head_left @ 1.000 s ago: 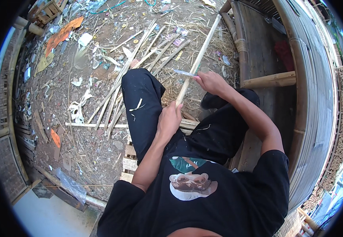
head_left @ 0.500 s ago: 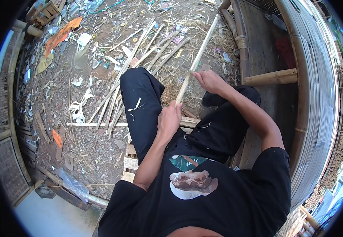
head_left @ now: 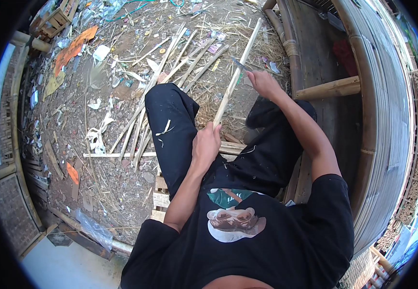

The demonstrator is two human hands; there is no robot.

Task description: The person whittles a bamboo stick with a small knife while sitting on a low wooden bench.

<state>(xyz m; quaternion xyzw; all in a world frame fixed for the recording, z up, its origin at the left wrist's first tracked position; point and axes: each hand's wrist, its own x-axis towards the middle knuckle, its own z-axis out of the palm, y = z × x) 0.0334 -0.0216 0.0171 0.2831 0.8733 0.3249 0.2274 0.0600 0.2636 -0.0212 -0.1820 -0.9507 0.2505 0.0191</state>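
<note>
My left hand [head_left: 206,143] is closed round the near end of a long pale bamboo strip [head_left: 232,85], just above my lap. The strip slants away from me, up and to the right. In my right hand [head_left: 265,84] is a knife; its thin dark blade [head_left: 238,63] reaches left across the strip, partway along its length. The handle is hidden inside my fist. Beyond my left knee, several more bamboo strips [head_left: 164,60] lie loosely piled on the ground. Thin pale shavings [head_left: 166,127] rest on my black trousers.
A bamboo bench frame [head_left: 328,90] stands close on my right. Orange scraps [head_left: 76,45], plastic litter and straw cover the dirt ground ahead and to the left. A wooden crate [head_left: 54,19] stands at the far left. Slatted wood [head_left: 161,199] shows beside my left thigh.
My right hand has moved forward along the strip, away from my left hand, and the blade now shows more clearly. The strip's far end has shifted slightly left. My left hand stays in place.
</note>
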